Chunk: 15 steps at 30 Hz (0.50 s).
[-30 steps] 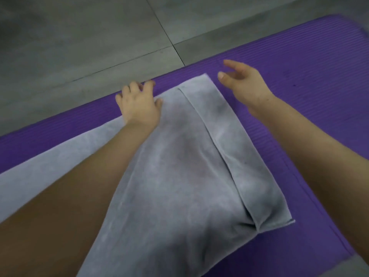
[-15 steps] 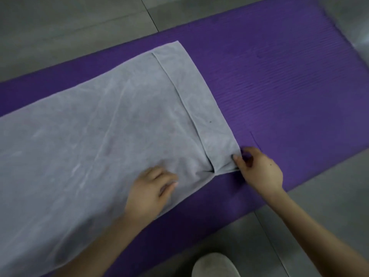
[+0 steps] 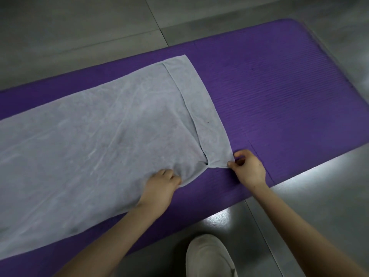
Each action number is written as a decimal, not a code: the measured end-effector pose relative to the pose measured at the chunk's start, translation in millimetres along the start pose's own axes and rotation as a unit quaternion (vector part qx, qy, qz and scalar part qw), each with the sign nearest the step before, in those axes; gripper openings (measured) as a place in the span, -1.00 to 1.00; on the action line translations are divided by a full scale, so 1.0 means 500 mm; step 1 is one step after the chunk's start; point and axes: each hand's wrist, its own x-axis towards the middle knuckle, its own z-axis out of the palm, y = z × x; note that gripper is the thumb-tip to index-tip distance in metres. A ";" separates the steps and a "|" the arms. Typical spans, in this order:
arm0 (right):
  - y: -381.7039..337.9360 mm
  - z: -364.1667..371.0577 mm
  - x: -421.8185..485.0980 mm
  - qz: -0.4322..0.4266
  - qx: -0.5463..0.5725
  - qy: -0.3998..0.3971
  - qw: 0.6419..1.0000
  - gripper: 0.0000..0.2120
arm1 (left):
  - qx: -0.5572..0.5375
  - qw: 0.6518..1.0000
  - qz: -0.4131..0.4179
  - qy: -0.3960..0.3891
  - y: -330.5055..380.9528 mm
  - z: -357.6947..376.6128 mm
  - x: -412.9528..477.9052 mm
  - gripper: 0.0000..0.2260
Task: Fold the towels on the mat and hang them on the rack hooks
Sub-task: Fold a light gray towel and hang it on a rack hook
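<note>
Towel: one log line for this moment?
towel: spread on mat | left hand: grips near edge | right hand: pinches corner

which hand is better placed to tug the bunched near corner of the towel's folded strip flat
Right, probably. The right hand pinches that corner of the towel, with bare mat beyond to pull toward. The left hand grips the near edge further in, better for anchoring.
</note>
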 end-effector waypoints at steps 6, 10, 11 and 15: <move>0.033 -0.056 0.018 -0.017 0.075 0.052 0.996 -0.77 | -0.164 0.985 -0.028 -0.054 0.002 -0.026 0.001 -0.89; 0.062 -0.066 0.025 -0.018 -0.042 0.027 0.999 -0.71 | -0.096 0.988 -0.001 -0.120 0.016 -0.006 -0.013 -0.85; 0.064 -0.060 0.024 -0.033 -0.086 0.034 0.995 -0.69 | -0.078 0.990 0.000 -0.117 0.018 0.000 -0.016 -0.85; 0.058 -0.013 0.006 -0.300 -0.203 0.172 0.916 -0.55 | -0.118 0.986 -0.015 -0.116 0.018 -0.008 -0.019 -0.83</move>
